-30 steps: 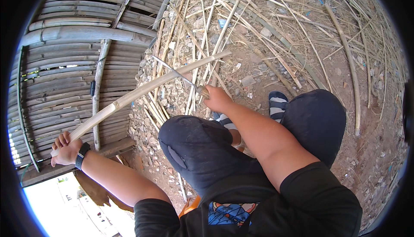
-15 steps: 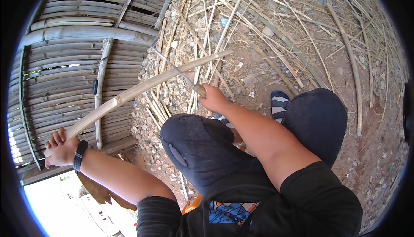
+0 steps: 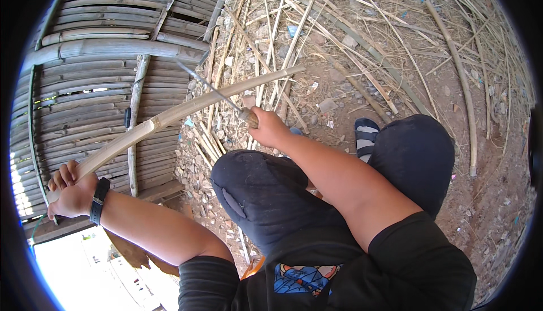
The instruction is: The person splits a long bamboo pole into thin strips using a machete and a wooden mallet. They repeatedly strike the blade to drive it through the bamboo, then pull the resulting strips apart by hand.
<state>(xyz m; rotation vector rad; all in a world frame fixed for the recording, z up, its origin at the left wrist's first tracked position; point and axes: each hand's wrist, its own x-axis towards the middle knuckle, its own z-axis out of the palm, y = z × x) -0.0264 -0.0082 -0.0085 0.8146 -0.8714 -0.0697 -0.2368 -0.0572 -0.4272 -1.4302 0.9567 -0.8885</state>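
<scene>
Wall (image 3: 90, 93) along left, post (image 3: 136, 101) against it. Strip (image 3: 169, 116) partly in front of wall, near end in left hand (image 3: 73, 193), far end over ground (image 3: 483, 209) ahead. Knife handle (image 3: 249, 117) in right hand (image 3: 267, 128), before left knee (image 3: 243, 181); blade (image 3: 203, 81) crossing strip in view, contact unclear. Sticks (image 3: 206, 144) between strip and left knee. Sandal (image 3: 366, 136) right of right hand, beside right knee (image 3: 416, 147); pole (image 3: 468, 116) on ground farther right.

**Knife (image 3: 247, 116) over a bamboo strip (image 3: 186, 108)**

I see the left hand (image 3: 74, 192) wrapped around the strip's lower-left end, a dark watch (image 3: 98, 200) on that wrist. The right hand (image 3: 270, 128) grips the knife's brown handle (image 3: 249, 118), its blade (image 3: 199, 77) crossing over the strip (whether they touch, I cannot tell). Below I have dark trousers (image 3: 413, 164) and a strapped sandal (image 3: 366, 136); a slatted wall (image 3: 102, 118) stands on the left, and thin strips (image 3: 304, 16) litter the stony ground (image 3: 469, 220).
</scene>
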